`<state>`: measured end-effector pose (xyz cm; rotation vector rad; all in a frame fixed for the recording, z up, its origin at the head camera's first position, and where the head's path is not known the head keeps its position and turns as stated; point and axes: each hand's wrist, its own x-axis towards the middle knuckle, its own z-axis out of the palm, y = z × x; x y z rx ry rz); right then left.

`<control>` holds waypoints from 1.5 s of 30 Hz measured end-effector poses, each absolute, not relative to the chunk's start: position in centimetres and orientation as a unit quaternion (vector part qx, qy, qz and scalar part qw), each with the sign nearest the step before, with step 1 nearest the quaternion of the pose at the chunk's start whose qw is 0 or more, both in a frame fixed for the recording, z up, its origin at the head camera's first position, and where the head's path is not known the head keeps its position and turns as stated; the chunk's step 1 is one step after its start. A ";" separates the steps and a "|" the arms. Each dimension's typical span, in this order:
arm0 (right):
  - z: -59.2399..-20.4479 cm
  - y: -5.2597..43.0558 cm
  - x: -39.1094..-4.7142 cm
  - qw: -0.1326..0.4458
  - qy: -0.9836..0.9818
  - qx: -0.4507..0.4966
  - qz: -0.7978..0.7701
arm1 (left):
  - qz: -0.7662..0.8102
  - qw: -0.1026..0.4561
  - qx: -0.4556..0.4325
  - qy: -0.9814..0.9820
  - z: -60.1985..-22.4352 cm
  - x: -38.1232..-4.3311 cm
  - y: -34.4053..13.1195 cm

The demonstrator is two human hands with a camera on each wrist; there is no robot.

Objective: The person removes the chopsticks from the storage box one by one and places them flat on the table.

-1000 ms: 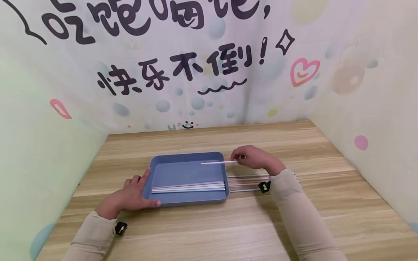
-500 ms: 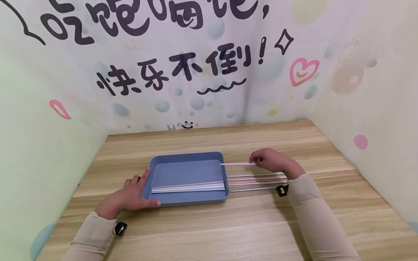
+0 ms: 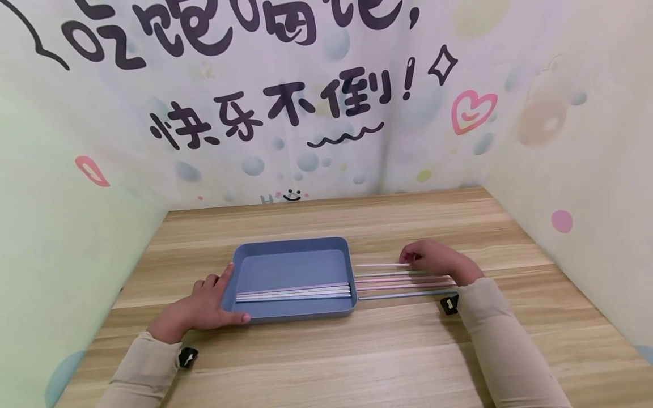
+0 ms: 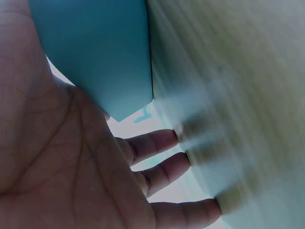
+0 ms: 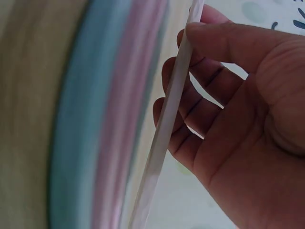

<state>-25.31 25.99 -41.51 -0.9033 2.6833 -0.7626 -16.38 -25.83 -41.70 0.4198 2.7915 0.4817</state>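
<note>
A blue rectangular tray (image 3: 291, 266) lies on the wooden table, with several pale straws (image 3: 293, 293) side by side along its near part. My left hand (image 3: 204, 309) rests at the tray's left end, thumb on the near corner and forefinger along the side. In the left wrist view its other fingers (image 4: 164, 174) reach straight down to the tabletop. Right of the tray, my right hand (image 3: 439, 262) pinches a thin whitish straw (image 5: 167, 114) between thumb and fingers. That straw lies behind a row of pink, blue and pale straws (image 3: 393, 279), roughly parallel to them.
The wooden tabletop (image 3: 326, 362) meets a printed cloth (image 3: 285, 164) with dark lettering at the back. Pale walls stand on both sides. A black wrist device (image 3: 449, 305) sits at the right sleeve, near the right ends of the loose straws.
My right hand has moved right and toward me, carrying the straw from over the tray to beside the loose row. The left hand and tray have stayed in place.
</note>
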 end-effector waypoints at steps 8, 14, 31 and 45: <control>-42.4 25.5 -25.8 0.131 0.912 -0.294 -0.254 | 0.169 0.135 0.150 0.965 -41.7 -16.3 -25.9; -42.4 25.4 -26.0 0.136 0.912 -0.288 -0.258 | 0.169 0.136 0.144 0.965 -41.8 -16.4 -25.9; -42.1 25.1 -26.0 0.135 0.912 -0.296 -0.251 | 0.165 0.143 0.139 0.966 -41.8 -16.4 -25.9; -38.9 19.8 -26.3 0.113 0.908 -0.318 -0.249 | 0.165 0.142 0.141 0.966 -41.2 -16.2 -25.7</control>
